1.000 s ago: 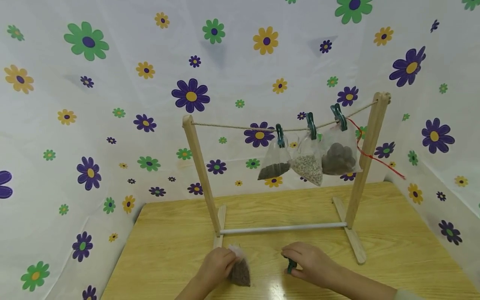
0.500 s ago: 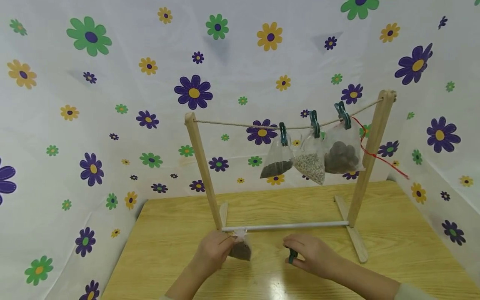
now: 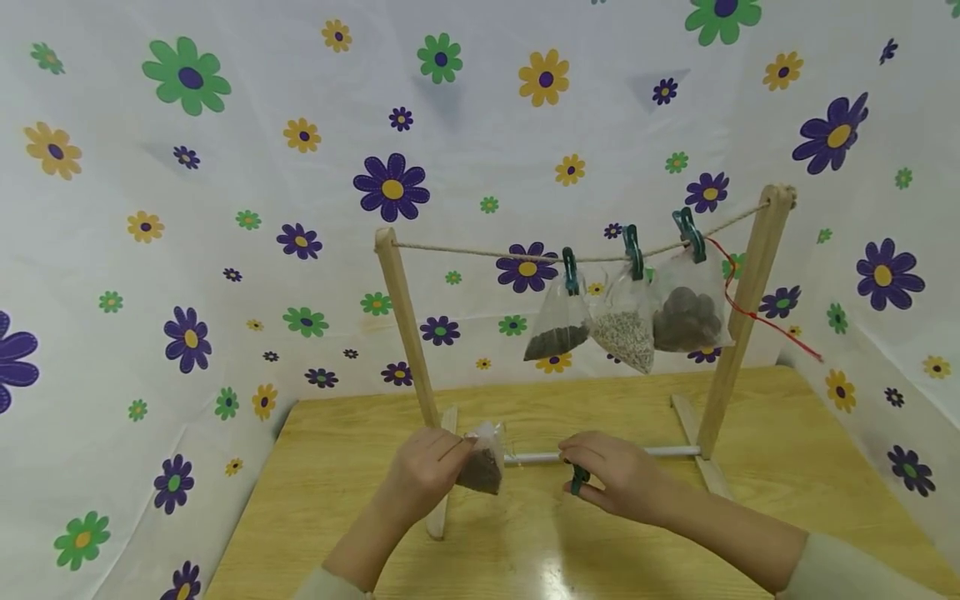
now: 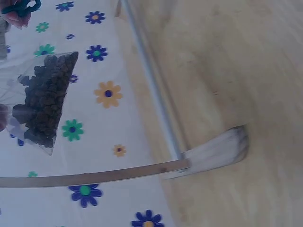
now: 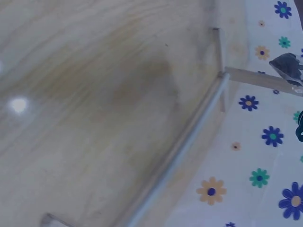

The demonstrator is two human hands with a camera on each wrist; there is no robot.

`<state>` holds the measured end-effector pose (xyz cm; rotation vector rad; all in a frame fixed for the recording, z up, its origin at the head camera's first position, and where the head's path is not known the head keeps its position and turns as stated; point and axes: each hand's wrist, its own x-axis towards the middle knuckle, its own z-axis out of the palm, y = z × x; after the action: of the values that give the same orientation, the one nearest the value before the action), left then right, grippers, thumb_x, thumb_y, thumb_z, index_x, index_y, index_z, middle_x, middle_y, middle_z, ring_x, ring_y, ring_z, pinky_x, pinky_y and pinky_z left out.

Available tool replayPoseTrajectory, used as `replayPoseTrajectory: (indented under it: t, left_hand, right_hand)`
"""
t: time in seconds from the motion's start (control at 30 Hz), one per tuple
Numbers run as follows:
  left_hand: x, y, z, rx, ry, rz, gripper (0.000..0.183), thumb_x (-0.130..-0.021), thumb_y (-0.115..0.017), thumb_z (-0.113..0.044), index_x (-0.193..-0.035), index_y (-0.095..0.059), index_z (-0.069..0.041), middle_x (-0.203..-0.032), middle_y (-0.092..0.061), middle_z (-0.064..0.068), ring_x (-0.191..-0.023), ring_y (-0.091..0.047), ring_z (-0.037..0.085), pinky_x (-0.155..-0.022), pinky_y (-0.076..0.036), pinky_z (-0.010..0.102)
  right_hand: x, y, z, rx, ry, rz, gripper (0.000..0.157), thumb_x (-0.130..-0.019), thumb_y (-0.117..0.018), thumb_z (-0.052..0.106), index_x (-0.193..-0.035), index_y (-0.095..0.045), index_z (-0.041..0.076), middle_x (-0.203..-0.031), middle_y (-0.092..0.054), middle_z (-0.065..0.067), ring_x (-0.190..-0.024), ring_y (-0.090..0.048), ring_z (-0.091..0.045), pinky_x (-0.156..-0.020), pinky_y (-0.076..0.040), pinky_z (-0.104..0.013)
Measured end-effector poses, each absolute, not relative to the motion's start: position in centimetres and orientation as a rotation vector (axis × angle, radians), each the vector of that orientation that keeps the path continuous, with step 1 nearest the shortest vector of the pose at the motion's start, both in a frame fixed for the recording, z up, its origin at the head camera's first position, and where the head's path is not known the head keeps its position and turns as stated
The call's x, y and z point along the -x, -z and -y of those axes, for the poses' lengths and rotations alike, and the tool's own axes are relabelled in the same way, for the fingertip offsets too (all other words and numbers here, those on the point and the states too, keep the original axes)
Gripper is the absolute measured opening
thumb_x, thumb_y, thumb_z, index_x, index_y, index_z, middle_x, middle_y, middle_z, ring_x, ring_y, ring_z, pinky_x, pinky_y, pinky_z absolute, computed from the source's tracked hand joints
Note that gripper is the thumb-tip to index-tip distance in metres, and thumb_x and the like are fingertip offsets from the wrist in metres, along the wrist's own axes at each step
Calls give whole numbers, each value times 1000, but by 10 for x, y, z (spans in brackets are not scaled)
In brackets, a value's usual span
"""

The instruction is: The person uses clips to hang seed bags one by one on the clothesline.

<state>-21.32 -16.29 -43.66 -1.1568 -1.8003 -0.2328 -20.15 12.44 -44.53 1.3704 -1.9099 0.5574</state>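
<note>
My left hand (image 3: 426, 468) pinches the top of a clear plastic bag (image 3: 482, 468) of dark brown lumps, raised off the table by the stand's left post. The same bag fills the left side of the left wrist view, its lumps (image 4: 45, 97) showing plainly. To the right, my right hand (image 3: 618, 477) holds a dark green spring clip (image 3: 579, 478) between thumb and fingers. Above, a rope (image 3: 465, 249) carries three clipped bags: one of dark grains (image 3: 557, 341), one of pale speckled grains (image 3: 624, 335) and one of round grey-brown stones (image 3: 684, 321).
The wooden stand has a left post (image 3: 405, 321), a right post (image 3: 746, 325) and a white crossbar (image 3: 532, 457) low between them. A red string (image 3: 750, 314) dangles at the right. Behind the wooden table (image 3: 315, 500) hangs a flower-printed sheet (image 3: 480, 125).
My left hand has lifted the bag of brown lumps from the table, up toward the rope. My right hand has risen slightly with the green clip.
</note>
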Motion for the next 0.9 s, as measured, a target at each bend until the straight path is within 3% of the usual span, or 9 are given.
replayPoseTrajectory:
  t: [0.23, 0.6, 0.7, 0.8, 0.9]
  left_hand:
    - [218, 408, 157, 1101, 144, 1800, 28, -97, -51, -8, -79, -71, -3, -69, -68, 5, -58, -61, 15, -53, -49, 27]
    - [233, 373, 142, 1068, 306, 1857, 24, -95, -57, -15, -80, -71, -1, -70, -68, 5, -62, -63, 16, -57, -51, 29]
    - [239, 363, 137, 1067, 288, 1847, 20, -94, -59, -13, -82, -71, -1, -69, -68, 5, -62, -63, 16, -58, -52, 28]
    - [244, 351, 133, 1057, 278, 1840, 18, -93, -60, -13, -86, -70, 0, -71, -68, 6, -63, -63, 17, -59, -53, 28]
    - [247, 340, 131, 1050, 284, 1819, 17, -94, -59, -12, -93, -70, 1, -75, -68, 8, -66, -64, 19, -62, -54, 28]
  right_hand:
    - [208, 405, -121, -1375, -537, 1966, 40, -97, -47, 32, -109, -61, -3, -103, -65, -12, -93, -64, -22, -78, -54, -27]
    - [214, 346, -110, -1365, -676, 2004, 41, -96, -50, 36, -106, -60, -1, -104, -67, -12, -94, -65, -23, -78, -54, -34]
    - [216, 328, -106, -1345, -717, 2000, 39, -93, -57, 35, -106, -61, -1, -103, -68, -12, -94, -66, -22, -78, -54, -35]
    - [218, 308, -100, -1312, -799, 2008, 34, -85, -72, 24, -105, -62, -2, -101, -69, -12, -88, -68, -21, -74, -56, -34]
    - [221, 289, -92, -1275, -861, 2031, 37, -76, -79, 12, -106, -62, -2, -100, -69, -13, -87, -69, -21, -73, -56, -33]
